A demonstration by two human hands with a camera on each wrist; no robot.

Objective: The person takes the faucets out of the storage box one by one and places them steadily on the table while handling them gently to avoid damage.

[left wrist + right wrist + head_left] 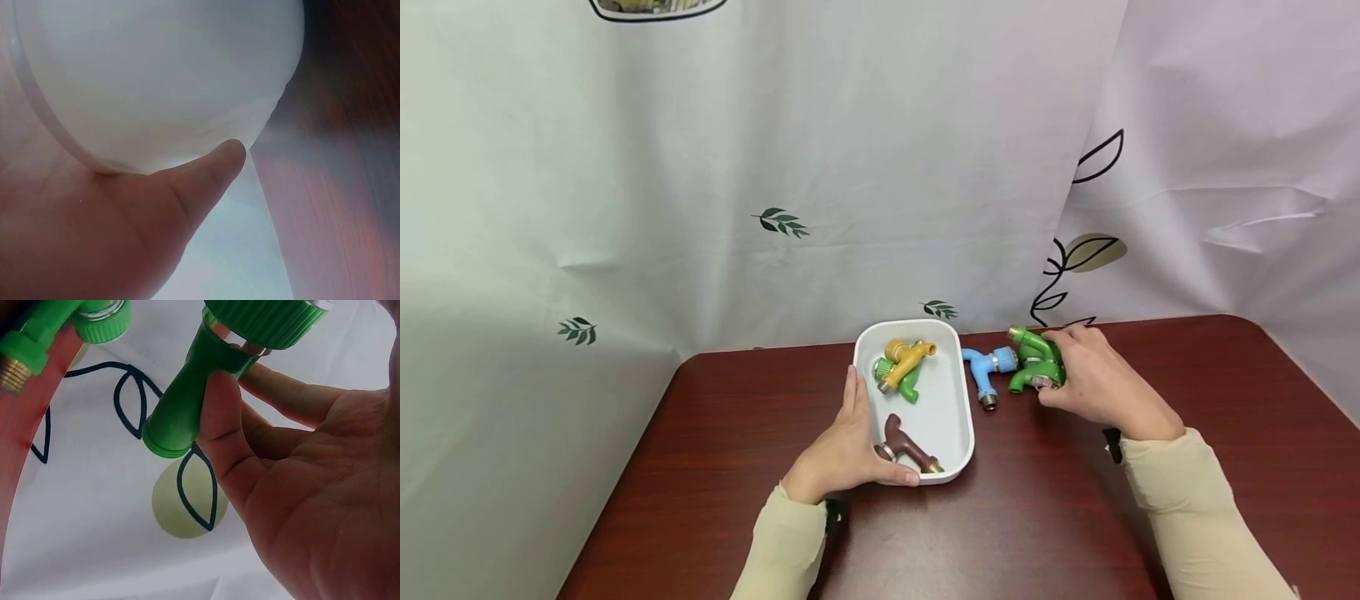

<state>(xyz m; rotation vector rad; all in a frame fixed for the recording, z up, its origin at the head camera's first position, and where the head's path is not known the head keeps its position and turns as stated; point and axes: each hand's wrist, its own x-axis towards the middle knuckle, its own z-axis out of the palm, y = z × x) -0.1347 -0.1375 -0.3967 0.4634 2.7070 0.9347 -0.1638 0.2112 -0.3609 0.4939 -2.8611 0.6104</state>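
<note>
A white tray (950, 433) holds a yellow tap (907, 364), a green tap (909, 388) partly under it, and a brown tap (904, 445). Against the tray's near left corner lies my left hand (842, 446), fingers straight along the side wall and thumb along the near end. In the left wrist view the thumb (200, 181) presses the pale wall. My right hand (1093, 379) pinches a green tap (181, 403) by its body, thumb in front and fingers behind. Another green tap (37, 328) sits beside it.
Between the tray and my right hand, a blue tap (983, 373) lies on the dark red-brown table (737, 433). A whitish sheet with printed leaves (880, 167) hangs behind the table's far edge and along its left side.
</note>
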